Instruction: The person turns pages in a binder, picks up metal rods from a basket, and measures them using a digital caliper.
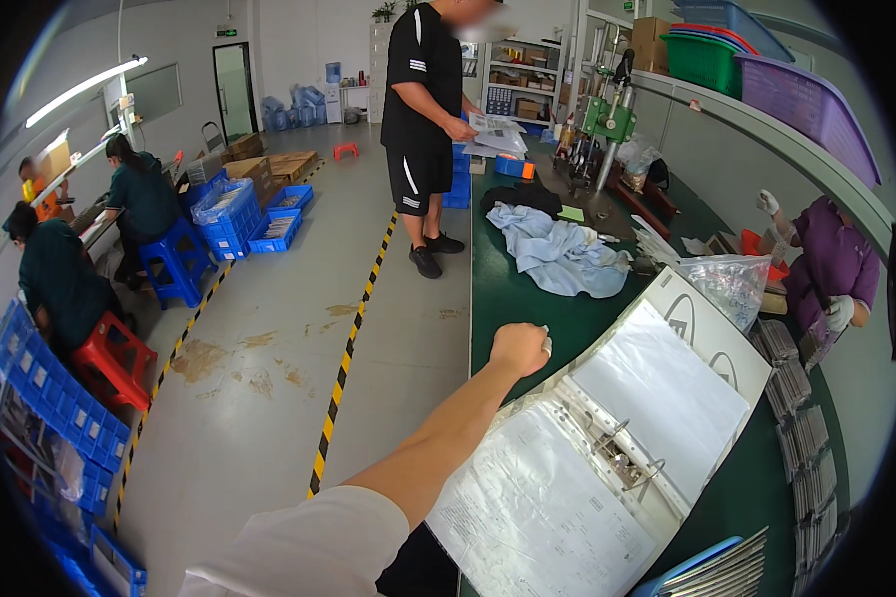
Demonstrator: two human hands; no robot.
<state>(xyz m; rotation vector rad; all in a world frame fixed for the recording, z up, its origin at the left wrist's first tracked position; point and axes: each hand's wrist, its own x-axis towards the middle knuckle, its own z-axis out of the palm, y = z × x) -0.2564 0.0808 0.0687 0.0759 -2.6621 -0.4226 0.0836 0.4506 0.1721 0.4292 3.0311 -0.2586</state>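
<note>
My left hand [523, 348] is closed, knuckles up, at the left edge of the green table [562, 323]. A small whitish bit shows at its fingers; whatever it may hold is hidden. Just to the right and nearer lies an open white ring binder [657, 294], tilted across the table. Its metal rings [627, 453] stand between a printed sheet in a clear sleeve [548, 507] on the near side and another sleeved sheet [657, 383] on the far side. The hand is apart from the pages. My right hand is out of view.
A light blue cloth [558, 249] lies beyond my hand, before a green press [607, 119]. Stacked metal parts [791, 388] line the right side, near a gloved co-worker in purple [836, 249]. Another person [418, 109] stands ahead holding papers [498, 134].
</note>
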